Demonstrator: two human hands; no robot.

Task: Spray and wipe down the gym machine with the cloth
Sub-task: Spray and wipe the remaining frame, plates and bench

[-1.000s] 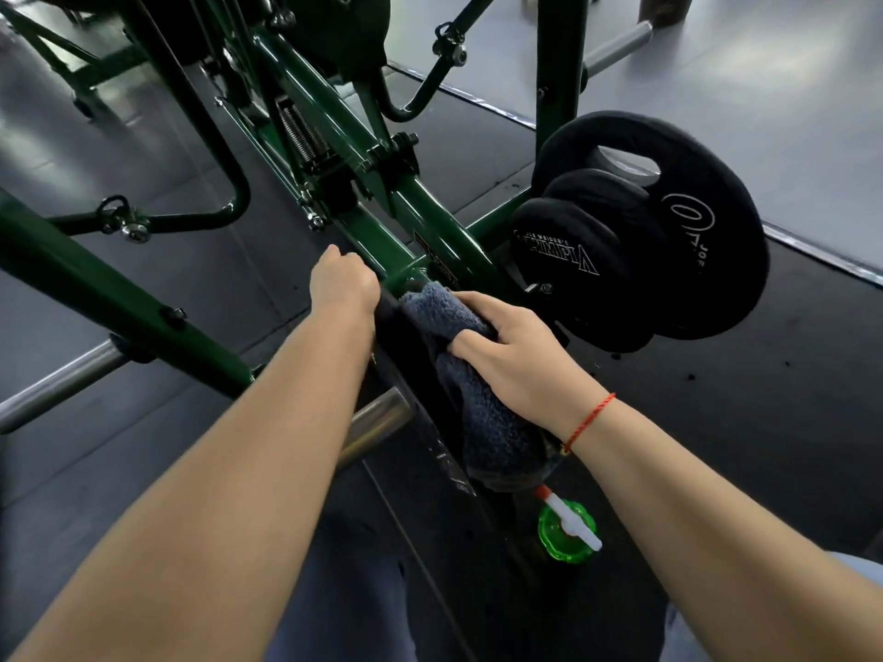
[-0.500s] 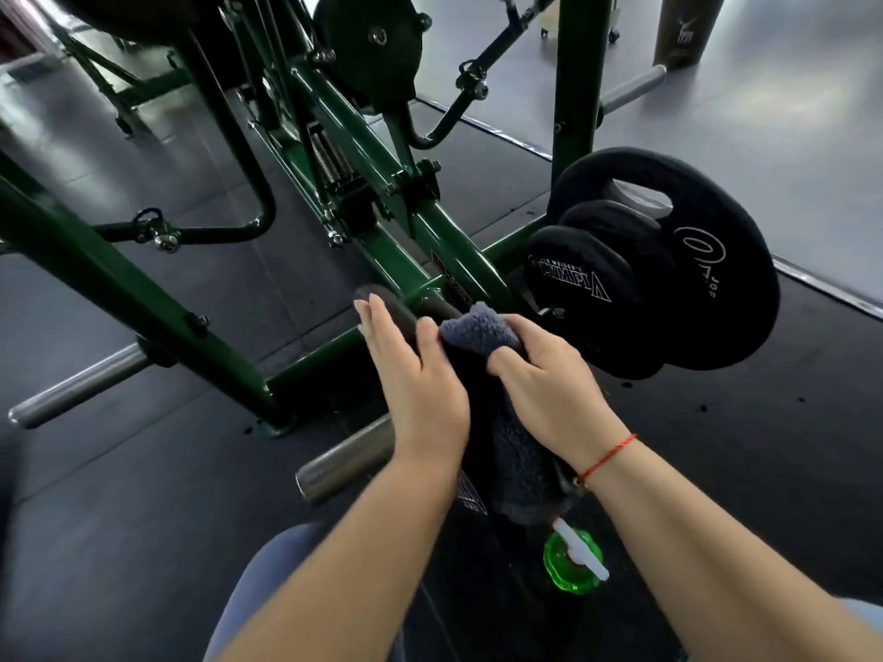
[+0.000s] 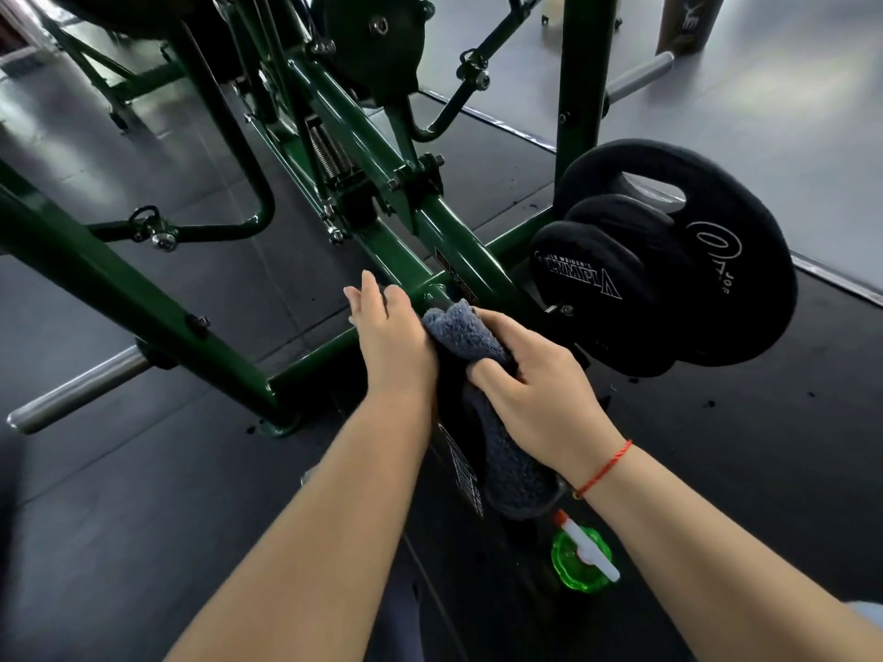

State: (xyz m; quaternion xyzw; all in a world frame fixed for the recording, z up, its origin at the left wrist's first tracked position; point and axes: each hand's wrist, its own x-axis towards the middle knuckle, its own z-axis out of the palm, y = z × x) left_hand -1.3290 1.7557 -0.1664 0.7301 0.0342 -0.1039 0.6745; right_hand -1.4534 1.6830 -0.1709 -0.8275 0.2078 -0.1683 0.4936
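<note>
Gripping the cloth (image 3: 458, 334), right hand (image 3: 535, 389) presses it beside left hand (image 3: 392, 336).

Weight plates (image 3: 669, 260) wall off the right, a slanting green frame bar (image 3: 119, 289) the left; floor mat (image 3: 267, 289) between lies open.

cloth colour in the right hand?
Grey-blue, fuzzy cloth gripped by the right hand; clearest in the head view.

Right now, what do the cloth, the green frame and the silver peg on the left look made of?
Cloth: fuzzy blue-grey pile, probably microfibre or terry. Green frame: seemingly steel tube under glossy paint; bright highlights, bolted joints. Silver peg: bare metal, probably plated or brushed; soft satin sheen.
</note>
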